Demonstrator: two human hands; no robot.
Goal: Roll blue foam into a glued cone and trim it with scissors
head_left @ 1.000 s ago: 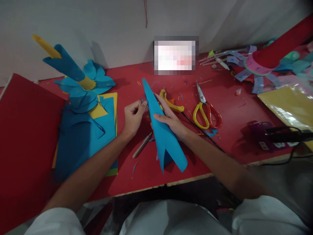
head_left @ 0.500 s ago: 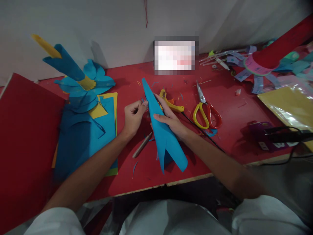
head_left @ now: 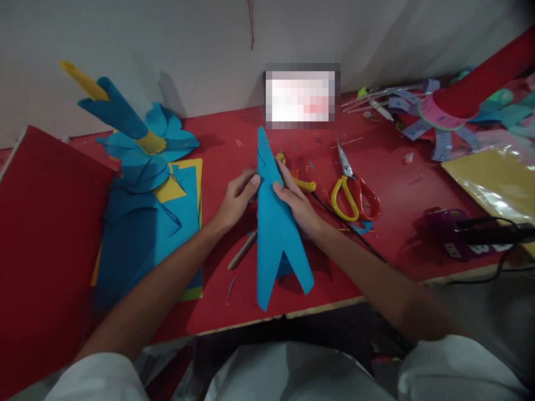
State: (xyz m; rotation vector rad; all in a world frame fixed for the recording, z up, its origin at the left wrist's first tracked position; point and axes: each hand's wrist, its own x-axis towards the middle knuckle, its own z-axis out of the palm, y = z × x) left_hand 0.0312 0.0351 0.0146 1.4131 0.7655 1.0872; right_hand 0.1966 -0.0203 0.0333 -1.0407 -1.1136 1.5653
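Note:
Between my hands is a rolled blue paper cone (head_left: 273,223), its narrow tip pointing to the wall and its notched wide end toward me. My right hand (head_left: 298,203) grips its right side, thumb on top and fingers partly hidden behind. On the left edge, my left hand (head_left: 240,200) pinches the paper with its thumb on top; its other fingers are curled and partly hidden. A yellow glue gun (head_left: 307,185) lies partly behind the cone and my right hand. To the right rest scissors (head_left: 349,192) with one yellow and one red handle.
Blue paper sheets (head_left: 146,245) lie at left, below a blue and yellow paper flower (head_left: 129,125). A red board (head_left: 50,250) stands far left. A grey stick (head_left: 242,250) lies near the cone. At right are a purple object (head_left: 447,231) and a yellow packet (head_left: 497,178).
The cone has turned more upright, and its lower notch has spread wider. My left hand has moved right onto the paper's edge, while my right hand has shifted slightly.

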